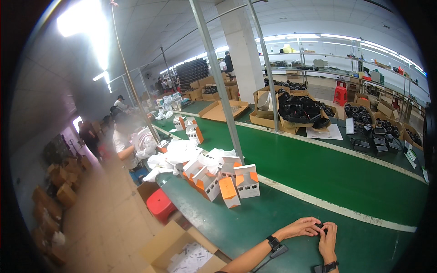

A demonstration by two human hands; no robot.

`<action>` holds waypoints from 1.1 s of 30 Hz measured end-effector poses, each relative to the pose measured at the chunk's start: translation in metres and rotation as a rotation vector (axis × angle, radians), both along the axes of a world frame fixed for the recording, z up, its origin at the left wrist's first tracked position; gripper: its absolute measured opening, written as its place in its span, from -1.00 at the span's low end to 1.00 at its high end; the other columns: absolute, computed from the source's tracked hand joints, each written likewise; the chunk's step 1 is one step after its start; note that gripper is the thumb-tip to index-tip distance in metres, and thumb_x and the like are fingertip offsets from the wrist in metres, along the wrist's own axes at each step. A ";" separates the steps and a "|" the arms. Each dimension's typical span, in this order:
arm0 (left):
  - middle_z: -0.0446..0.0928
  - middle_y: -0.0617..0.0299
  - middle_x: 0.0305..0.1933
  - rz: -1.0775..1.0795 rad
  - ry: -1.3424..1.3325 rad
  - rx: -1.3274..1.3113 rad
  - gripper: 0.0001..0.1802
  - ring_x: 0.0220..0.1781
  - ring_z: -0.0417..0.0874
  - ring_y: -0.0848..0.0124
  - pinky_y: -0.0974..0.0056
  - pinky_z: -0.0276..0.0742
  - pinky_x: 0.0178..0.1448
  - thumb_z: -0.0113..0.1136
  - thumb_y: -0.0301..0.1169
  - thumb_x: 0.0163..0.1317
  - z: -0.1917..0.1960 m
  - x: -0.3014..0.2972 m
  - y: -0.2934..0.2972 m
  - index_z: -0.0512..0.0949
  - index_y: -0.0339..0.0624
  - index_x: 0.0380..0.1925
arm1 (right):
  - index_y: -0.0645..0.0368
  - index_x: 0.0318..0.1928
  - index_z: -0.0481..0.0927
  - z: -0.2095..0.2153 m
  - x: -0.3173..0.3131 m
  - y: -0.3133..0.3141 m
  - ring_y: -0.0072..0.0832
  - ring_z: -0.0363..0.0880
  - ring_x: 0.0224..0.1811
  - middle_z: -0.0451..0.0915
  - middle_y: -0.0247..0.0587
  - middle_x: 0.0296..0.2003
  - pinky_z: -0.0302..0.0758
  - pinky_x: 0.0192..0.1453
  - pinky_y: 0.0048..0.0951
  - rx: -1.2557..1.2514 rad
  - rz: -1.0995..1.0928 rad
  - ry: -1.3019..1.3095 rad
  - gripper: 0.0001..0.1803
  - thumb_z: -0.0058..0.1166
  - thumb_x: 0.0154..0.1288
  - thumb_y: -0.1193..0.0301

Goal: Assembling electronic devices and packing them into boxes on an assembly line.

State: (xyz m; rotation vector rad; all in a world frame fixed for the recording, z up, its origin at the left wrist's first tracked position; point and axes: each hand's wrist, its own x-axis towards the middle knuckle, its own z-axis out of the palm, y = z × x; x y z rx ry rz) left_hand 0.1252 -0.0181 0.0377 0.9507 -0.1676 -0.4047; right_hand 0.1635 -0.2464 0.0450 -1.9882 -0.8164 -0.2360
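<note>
Both of our hands meet at the lower right of the head view, resting on the green work surface [291,182]. Our left hand [301,226] lies with its fingers curled, the fingertips closed on a small black part [320,225]. Our right hand [328,241] comes up from below with its fingers bent over the same part, so the two hands touch each other around it. The part is mostly hidden between the fingers; we cannot tell its shape. Each wrist carries a dark band, the left wristband [273,242] and the right wristband [330,266].

Well apart from the hands, up and to the left, a row of white and orange boxes [218,179] stands open on the green surface, with crumpled white bags [177,154] just behind them. A white stripe [337,207] crosses the surface between the boxes and our hands. Below the table edge we see an open cardboard carton [182,250] and a red stool [160,204]. Farther back, a person in white [122,141] sits beside a small fan [144,140].
</note>
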 end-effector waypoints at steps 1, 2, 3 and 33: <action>0.73 0.00 0.30 0.000 0.000 -0.001 -0.52 0.21 0.77 0.41 0.28 0.73 0.38 0.06 -0.08 0.77 0.000 0.000 0.000 0.49 -0.18 0.42 | 0.26 -0.12 0.49 0.000 0.000 0.000 0.01 0.50 0.18 0.54 0.07 0.05 0.46 0.35 -0.10 -0.001 0.000 0.000 -0.88 0.18 0.45 0.59; 0.73 0.00 0.31 -0.004 -0.001 -0.002 -0.52 0.22 0.77 0.41 0.27 0.73 0.38 0.06 -0.08 0.77 0.000 0.000 0.000 0.48 -0.18 0.42 | 0.26 -0.12 0.49 0.000 -0.001 0.000 0.01 0.50 0.18 0.54 0.07 0.05 0.46 0.35 -0.10 0.006 0.000 -0.002 -0.89 0.17 0.45 0.59; 0.72 0.00 0.31 -0.006 -0.003 -0.003 -0.52 0.22 0.77 0.41 0.27 0.73 0.38 0.07 -0.08 0.77 0.000 -0.001 0.001 0.48 -0.18 0.42 | 0.26 -0.12 0.50 0.000 -0.001 0.000 0.01 0.50 0.17 0.55 0.07 0.05 0.46 0.34 -0.10 0.012 0.003 -0.005 -0.89 0.17 0.45 0.60; 0.67 -0.04 0.35 0.052 -0.098 0.114 -0.47 0.31 0.76 0.26 0.16 0.70 0.45 0.10 -0.17 0.75 0.008 -0.003 -0.003 0.41 -0.29 0.50 | 0.19 -0.17 0.55 0.007 0.004 0.002 0.03 0.55 0.10 0.61 -0.02 -0.06 0.51 0.24 -0.04 0.093 -0.009 -0.121 -0.80 0.27 0.28 0.68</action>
